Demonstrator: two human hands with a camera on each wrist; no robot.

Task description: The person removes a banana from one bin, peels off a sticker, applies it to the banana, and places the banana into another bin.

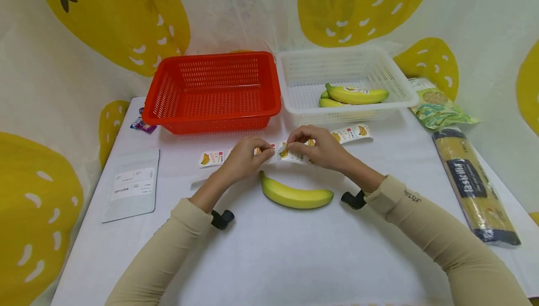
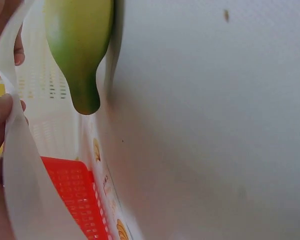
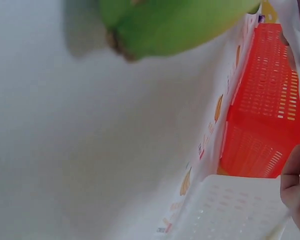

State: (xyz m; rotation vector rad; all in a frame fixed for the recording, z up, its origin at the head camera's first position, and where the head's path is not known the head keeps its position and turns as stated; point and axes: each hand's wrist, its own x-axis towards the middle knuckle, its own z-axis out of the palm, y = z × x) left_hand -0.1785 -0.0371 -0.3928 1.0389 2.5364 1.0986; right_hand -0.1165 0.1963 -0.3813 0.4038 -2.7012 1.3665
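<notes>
A whole yellow banana (image 1: 296, 193) with a greenish stem lies on the white table just in front of both hands. Above it, my left hand (image 1: 246, 158) pinches a white-backed strip of stickers (image 2: 22, 160) between thumb and fingers. My right hand (image 1: 317, 149) pinches the same strip close by, where a banana-print sticker (image 1: 284, 150) shows at its fingertips. Another strip of banana-print stickers (image 1: 351, 134) lies on the table behind the hands, partly hidden by them. Whether a sticker has come away from its backing I cannot tell.
At the back stand a red basket (image 1: 210, 122) and a white basket (image 1: 349, 115), which holds several bananas (image 1: 358, 95). A pale pouch (image 1: 132, 186) lies left, with small purple packets (image 1: 144, 124) behind. On the right are a green bag (image 1: 442, 107) and a pasta pack (image 1: 476, 189).
</notes>
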